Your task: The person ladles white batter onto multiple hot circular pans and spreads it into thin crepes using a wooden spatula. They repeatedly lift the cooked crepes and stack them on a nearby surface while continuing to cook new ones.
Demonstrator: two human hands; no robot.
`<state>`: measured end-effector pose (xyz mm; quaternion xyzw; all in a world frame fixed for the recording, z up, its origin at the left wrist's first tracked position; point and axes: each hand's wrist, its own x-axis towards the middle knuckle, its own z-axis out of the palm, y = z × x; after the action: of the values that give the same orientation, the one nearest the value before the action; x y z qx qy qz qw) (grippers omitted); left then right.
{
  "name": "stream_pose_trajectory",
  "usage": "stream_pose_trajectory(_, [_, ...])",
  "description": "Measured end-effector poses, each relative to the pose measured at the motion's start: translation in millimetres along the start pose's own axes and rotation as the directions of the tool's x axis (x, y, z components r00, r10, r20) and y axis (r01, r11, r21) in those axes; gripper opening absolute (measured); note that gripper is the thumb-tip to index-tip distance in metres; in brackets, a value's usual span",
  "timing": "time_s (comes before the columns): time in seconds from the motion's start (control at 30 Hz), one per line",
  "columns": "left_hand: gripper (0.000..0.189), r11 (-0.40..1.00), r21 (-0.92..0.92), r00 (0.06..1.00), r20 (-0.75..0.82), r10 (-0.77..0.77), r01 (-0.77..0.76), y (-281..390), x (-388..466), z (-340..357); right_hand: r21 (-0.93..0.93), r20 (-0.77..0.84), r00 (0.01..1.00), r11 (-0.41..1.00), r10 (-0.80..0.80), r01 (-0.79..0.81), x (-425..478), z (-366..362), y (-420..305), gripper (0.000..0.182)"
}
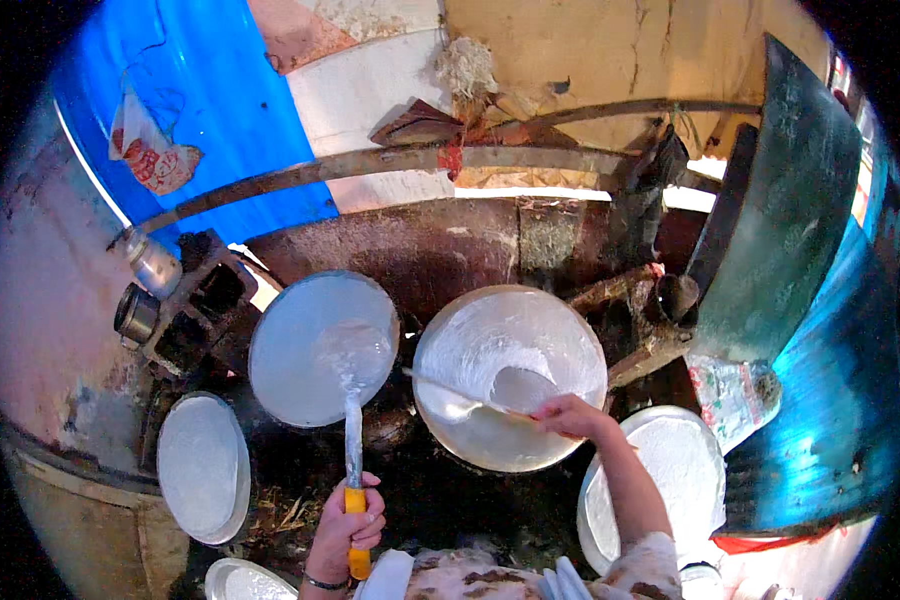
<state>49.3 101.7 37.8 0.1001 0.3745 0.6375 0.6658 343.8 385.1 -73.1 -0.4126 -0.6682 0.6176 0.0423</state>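
My left hand (pixel 349 521) grips the yellow handle of a metal ladle (pixel 353 435). The ladle's far end dips into whitish liquid in a round vessel (pixel 285 360) at centre left. To the right of it stands a wide round pan (pixel 510 454), its inside streaked with a white coating and a greyer oval patch near the middle. My right hand (pixel 570 417) pinches one end of a thin stick (pixel 450 394) that slants across this pan; whether the stick touches the coating I cannot tell. Beneath my right forearm lies a round tray (pixel 679 457) bearing a white layer.
Another white-filled round tray (pixel 199 469) sits at left, with part of a further one (pixel 247 581) below it. Hollow blocks (pixel 195 322) hold a jar (pixel 154 266) and a metal cup (pixel 136 313). Thick sticks of wood (pixel 645 364) and a dark green panel (pixel 784 210) stand right.
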Motion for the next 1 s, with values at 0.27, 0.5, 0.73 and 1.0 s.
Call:
stream_pose_trajectory(0.27, [0.041, 0.999, -0.004, 0.997, -0.064, -0.044, 0.044, -11, -11, -13, 0.530, -0.253, 0.956, 0.848, 0.151, 0.006, -79, -32, 32, 0.027])
stream_pose_trajectory(0.5, [0.044, 0.997, -0.028, 0.996, -0.054, -0.077, 0.075, -2, -33, -36, 0.356, -0.115, 0.972, 0.922, 0.205, -0.152, -54, 58, 5, 0.027])
stream_pose_trajectory(0.73, [0.039, 0.996, -0.008, 0.993, -0.080, -0.084, 0.084, 11, -89, -60, 0.574, -0.382, 0.924, 0.780, -0.016, 0.251, 36, 235, -19, 0.040])
stream_pose_trajectory(1.0, [0.044, 0.995, -0.061, 0.997, 0.006, -0.076, 0.076, 17, -129, -115, 0.538, -0.680, 0.702, 0.794, 0.210, 0.284, 33, 338, 14, 0.025])
